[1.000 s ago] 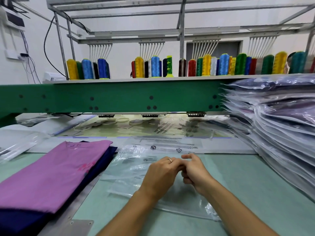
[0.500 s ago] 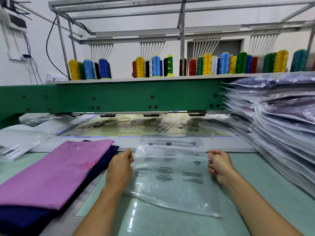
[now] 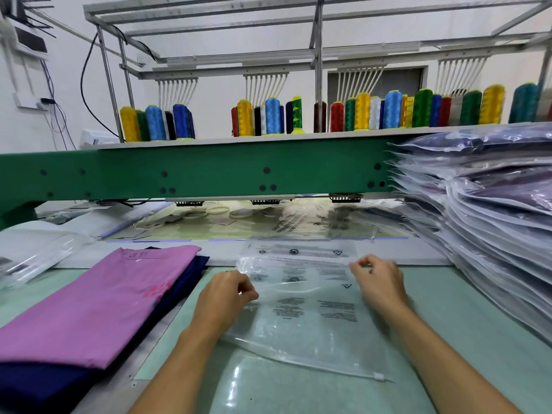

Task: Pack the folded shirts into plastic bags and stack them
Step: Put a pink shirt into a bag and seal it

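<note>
Looking down over two bare forearms at a pale green table (image 3: 484,339). Pinching the left edge of a clear plastic bag (image 3: 310,321) with the left hand (image 3: 227,297), fingers curled inward and closed on the film, a ring on one finger. Pinching the same bag near its far right corner with the right hand (image 3: 379,282), fingers curled tight and slightly blurred. Spread between the two hands, black printed text facing up, near edge with its white zip slider (image 3: 378,377) resting on the table. Hard to tell whether the far end is lifted clear of the surface. Just left of the bag, close beside the left hand but apart from it: a folded pink shirt (image 3: 98,300) lying on top of a folded navy shirt (image 3: 44,389). To the right, apart from the right hand: a tall stack of bagged shirts (image 3: 493,219), leaning slightly. Beyond the table, a green machine beam (image 3: 194,171) topped by a row of coloured thread spools (image 3: 363,112).
</note>
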Available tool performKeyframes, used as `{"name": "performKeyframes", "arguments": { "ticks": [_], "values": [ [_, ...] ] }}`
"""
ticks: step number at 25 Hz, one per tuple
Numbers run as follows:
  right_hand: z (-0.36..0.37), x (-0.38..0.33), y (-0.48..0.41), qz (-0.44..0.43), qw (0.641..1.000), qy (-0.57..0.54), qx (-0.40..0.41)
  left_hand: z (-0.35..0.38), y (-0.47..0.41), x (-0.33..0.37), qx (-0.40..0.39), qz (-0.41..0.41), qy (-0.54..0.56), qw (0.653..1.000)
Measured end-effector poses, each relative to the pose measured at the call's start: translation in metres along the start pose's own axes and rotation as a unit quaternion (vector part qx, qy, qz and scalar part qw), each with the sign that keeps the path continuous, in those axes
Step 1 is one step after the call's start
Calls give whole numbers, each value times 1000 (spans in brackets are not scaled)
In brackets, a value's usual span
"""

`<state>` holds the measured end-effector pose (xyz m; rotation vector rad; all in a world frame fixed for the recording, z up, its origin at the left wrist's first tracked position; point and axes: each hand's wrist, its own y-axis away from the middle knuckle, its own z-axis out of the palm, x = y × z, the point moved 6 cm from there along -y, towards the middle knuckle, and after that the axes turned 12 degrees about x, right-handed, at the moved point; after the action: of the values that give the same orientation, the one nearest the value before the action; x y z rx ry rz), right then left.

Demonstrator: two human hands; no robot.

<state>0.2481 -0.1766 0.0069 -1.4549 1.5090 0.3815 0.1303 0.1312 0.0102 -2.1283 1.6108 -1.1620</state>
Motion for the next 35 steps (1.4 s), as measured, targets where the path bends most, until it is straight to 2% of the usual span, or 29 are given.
{"name": "performKeyframes", "arguments": {
  "ticks": [1, 2, 4, 6, 9, 11, 15, 18, 22, 29, 31, 35],
  "values": [
    [-3, -13, 5, -87, 995, 54, 22, 0, 0, -1, 1, -10, 14, 1000],
    [-1, -26, 11, -167, 984, 58, 16, 0, 1, 0, 5, -15, 26, 1000],
    [12, -44, 27, -271, 960, 27, -57, -3, 2, 6, 25, -9, 39, 999],
    [23, -52, 41, -319, 941, 22, -111, -5, 3, 12, 47, 10, 51, 998],
    [26, -56, 45, -365, 926, 51, -88, -7, 3, 18, 65, 27, 58, 996],
    [25, -56, 44, -376, 922, 51, -78, -8, 3, 17, 68, 22, 82, 994],
    [30, -52, 45, -377, 918, 54, -107, -6, 3, 18, 62, 31, 92, 993],
    [30, -53, 46, -380, 916, 72, -104, -4, 2, 19, 54, 52, 62, 995],
    [28, -54, 44, -378, 917, 86, -91, 6, 3, 16, -23, 53, -11, 998],
    [39, -43, 44, -398, 884, 211, -124, 10, 6, 15, -50, 47, -85, 994],
    [32, -42, 40, -386, 893, 214, -82, 8, 7, 13, -42, 42, -95, 994],
    [6, -58, 37, -377, 913, 139, 65, -14, 3, 22, 79, 71, -65, 992]
  ]
}}
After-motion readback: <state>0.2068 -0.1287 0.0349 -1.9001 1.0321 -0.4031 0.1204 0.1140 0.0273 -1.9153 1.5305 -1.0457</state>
